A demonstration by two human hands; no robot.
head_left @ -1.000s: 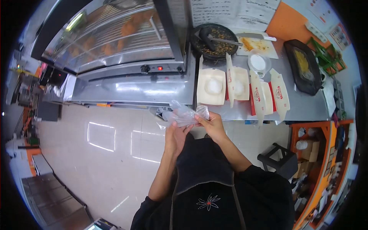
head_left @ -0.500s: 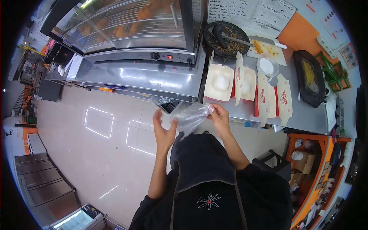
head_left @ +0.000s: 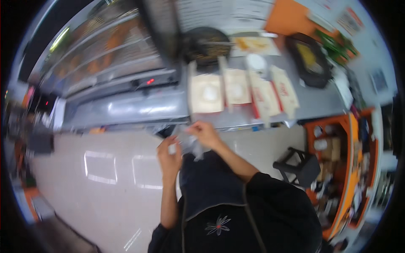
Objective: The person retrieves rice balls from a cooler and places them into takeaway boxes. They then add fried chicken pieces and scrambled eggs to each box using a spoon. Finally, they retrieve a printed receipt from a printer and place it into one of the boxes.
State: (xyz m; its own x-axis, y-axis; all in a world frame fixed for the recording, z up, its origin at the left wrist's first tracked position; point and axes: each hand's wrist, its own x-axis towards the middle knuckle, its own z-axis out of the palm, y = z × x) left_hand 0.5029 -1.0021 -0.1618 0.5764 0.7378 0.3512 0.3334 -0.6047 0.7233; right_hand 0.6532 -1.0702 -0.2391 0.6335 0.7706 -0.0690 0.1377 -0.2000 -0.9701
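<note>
A clear plastic bag (head_left: pixel 190 142) hangs between my hands, in front of the steel counter's edge. My right hand (head_left: pixel 205 134) pinches its upper part between thumb and fingers. At the bag's left side, my left hand (head_left: pixel 169 155) has its fingers curled and its fingertips closed on the plastic, though motion blurs them. On the counter beyond stand two open paper boxes, the left box (head_left: pixel 198 103) and the right box (head_left: pixel 233 99), each with a round white mound (head_left: pixel 209 92) inside. Two more red-and-cream boxes (head_left: pixel 262 101) stand to their right.
A glass warmer (head_left: pixel 114 50) with fried pieces occupies the back left. Behind the boxes are a dark round mortar (head_left: pixel 206 45), a stained board (head_left: pixel 255 45), a white tub (head_left: pixel 256 62) and a black tray (head_left: pixel 306 59). A black stool (head_left: pixel 298 168) and orange shelf (head_left: pixel 346 160) stand right.
My view has turned, so the counter and boxes appear farther left. My hands have come closer together, and my left fingers have gone from spread apart to curled at the bag.
</note>
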